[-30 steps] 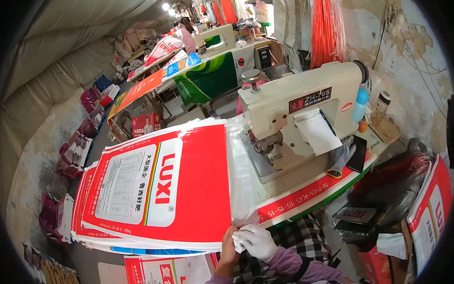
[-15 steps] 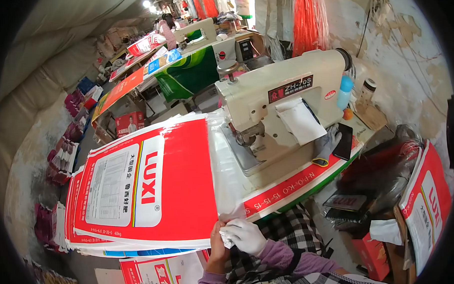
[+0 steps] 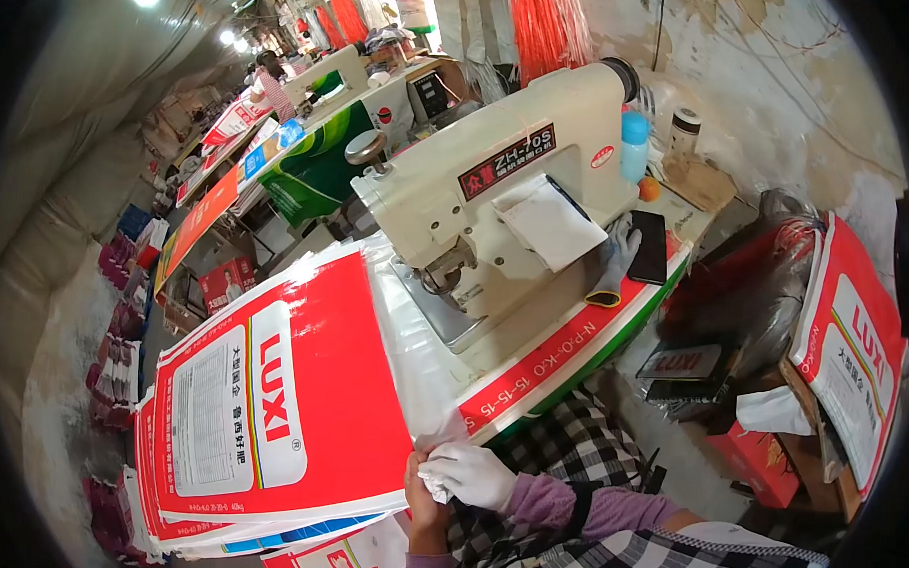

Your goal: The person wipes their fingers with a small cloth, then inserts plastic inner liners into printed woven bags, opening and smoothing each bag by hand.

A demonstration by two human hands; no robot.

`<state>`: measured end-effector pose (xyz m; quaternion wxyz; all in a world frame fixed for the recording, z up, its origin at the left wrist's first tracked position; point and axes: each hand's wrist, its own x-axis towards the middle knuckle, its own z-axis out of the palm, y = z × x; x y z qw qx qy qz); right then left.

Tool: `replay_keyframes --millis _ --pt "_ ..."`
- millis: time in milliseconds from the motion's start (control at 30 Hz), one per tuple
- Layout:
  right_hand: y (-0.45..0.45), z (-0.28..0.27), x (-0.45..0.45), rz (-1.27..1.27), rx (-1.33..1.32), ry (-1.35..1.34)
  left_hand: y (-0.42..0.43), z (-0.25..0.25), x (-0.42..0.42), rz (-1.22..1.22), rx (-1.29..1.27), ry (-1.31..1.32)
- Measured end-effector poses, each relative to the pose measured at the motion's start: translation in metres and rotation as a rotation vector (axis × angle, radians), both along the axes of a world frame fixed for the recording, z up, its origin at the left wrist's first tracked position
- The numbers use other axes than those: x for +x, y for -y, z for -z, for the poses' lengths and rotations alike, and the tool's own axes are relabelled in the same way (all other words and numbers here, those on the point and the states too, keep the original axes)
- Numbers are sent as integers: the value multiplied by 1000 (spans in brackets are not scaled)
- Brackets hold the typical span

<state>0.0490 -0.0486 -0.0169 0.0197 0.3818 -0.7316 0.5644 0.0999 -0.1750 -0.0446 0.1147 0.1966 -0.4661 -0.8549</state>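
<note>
My left hand [image 3: 424, 497], bare, is closed at the near right corner of the top red and white LUXI sack [image 3: 343, 378]. Pressed against it, my right hand [image 3: 473, 474] wears a white glove and has its fingers bent inward. Between the two hands shows a bit of crumpled white film [image 3: 438, 492]; its other end is hidden by the fingers. A translucent plastic liner [image 3: 411, 336] sticks out along the sack's right edge, running down to my hands. Beyond it stands a cream sewing machine [image 3: 490, 163], its needle area facing the sacks.
A grey glove [image 3: 614, 263], a black phone [image 3: 647, 247], a blue bottle [image 3: 634, 148] and a thermos [image 3: 683, 136] lie or stand right of the machine. Another LUXI sack [image 3: 852, 340] leans at far right. A person [image 3: 274, 88] is at a farther table.
The view has turned, so the machine and sacks appear farther left, the machine also higher. Both hands stay together at the sack's corner, with little change in their grip.
</note>
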Motion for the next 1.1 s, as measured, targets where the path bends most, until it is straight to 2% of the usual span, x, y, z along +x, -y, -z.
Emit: replay_keyframes --millis 400,533,600,633,667,767,833,900,1100 --pt "1 0 -1 -1 16 -12 12 15 3 102 41 -137" --pt "1 -7 -5 23 -61 -64 9 8 0 64 -26 36" --pt "5 -5 -5 38 -54 -54 12 2 0 76 98 -8" --pt "5 -8 -3 28 -90 59 8 -7 1 28 143 66" --pt "4 -13 -2 24 -121 166 14 -1 4 50 172 -26" --pt "3 -24 -3 -36 -227 283 7 -30 4 40 245 -82" --pt "2 -26 -4 -63 -238 302 7 -38 6 49 498 -255" --pt "0 -23 -4 -110 -297 555 11 -36 7 60 565 -303" --pt "-2 -9 -7 -222 -331 655 18 -17 7 88 773 -422"
